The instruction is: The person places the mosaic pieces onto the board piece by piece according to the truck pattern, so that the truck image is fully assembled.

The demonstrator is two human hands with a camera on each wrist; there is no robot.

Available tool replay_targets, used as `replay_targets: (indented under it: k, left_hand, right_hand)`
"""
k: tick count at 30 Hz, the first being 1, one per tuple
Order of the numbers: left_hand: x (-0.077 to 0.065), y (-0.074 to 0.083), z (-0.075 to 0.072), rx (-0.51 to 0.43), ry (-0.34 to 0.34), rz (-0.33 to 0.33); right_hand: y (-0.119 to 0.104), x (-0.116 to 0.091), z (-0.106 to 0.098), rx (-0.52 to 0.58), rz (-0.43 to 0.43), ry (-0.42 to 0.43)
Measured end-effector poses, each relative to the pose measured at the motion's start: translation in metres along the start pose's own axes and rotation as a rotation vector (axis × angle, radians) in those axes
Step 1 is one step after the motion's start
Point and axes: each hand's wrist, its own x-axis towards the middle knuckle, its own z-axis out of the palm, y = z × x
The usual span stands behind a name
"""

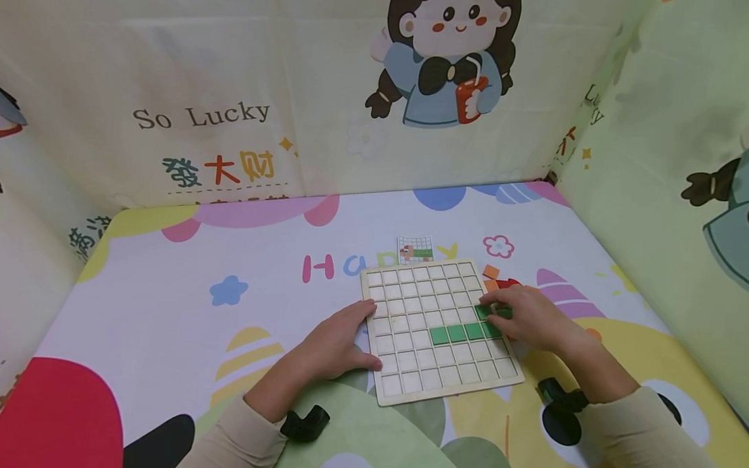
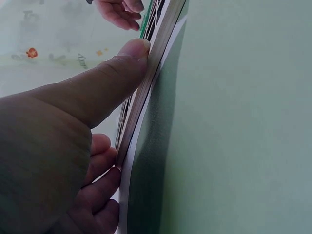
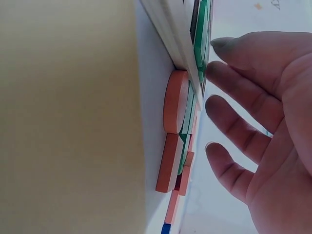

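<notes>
A pale wooden grid board (image 1: 410, 360) lies on the patterned cloth. Several green square tiles (image 1: 456, 333) fill cells in a row toward its right side, and another green tile (image 1: 482, 312) sits just above that row. My left hand (image 1: 335, 342) rests against the board's left edge, thumb and fingers spread along it. Over the right edge is my right hand (image 1: 532, 318), fingers loosely bent near the green tiles. In the right wrist view its thumb and index tips are close to a green tile (image 3: 201, 39) on the board, with no piece visible pinched between them.
A small printed card (image 1: 415, 250) with a gridded picture lies behind the board. Orange pieces (image 1: 491, 271) and a red piece (image 1: 508, 283) lie by its right edge, partly behind my right hand. In the right wrist view, a rounded orange piece (image 3: 174, 102) is beside the board.
</notes>
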Motion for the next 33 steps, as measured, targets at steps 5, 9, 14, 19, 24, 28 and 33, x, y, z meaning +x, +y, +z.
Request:
replay_targets:
  k: [5,9,14,19,24,28,33]
  left_hand:
    - [0.0,0.0,-0.001,-0.001,0.003,0.002]
    - [0.0,-0.001,0.0,-0.001,0.004,0.006]
    - [0.0,-0.001,0.0,0.0,0.005,0.005]
    - [0.0,-0.001,0.0,-0.002,0.001,0.005]
    - [0.0,-0.001,0.0,-0.005,0.002,0.004]
    - [-0.001,-0.001,0.0,-0.007,0.002,0.003]
    - [0.0,-0.001,0.0,-0.004,0.001,0.002]
  right_hand:
    - [0.002,-0.002,-0.004,0.035,0.038,0.022]
    - [0.007,-0.004,-0.01,0.037,0.066,0.047]
    - [0.014,-0.006,-0.017,0.055,0.109,0.043]
    - [0.022,-0.009,-0.019,0.055,0.145,0.041]
    - [0.028,-0.012,-0.016,0.071,0.169,0.03]
    - [0.031,-0.014,-0.012,0.072,0.166,0.031]
    - [0.034,-0.016,-0.01,0.065,0.132,0.043]
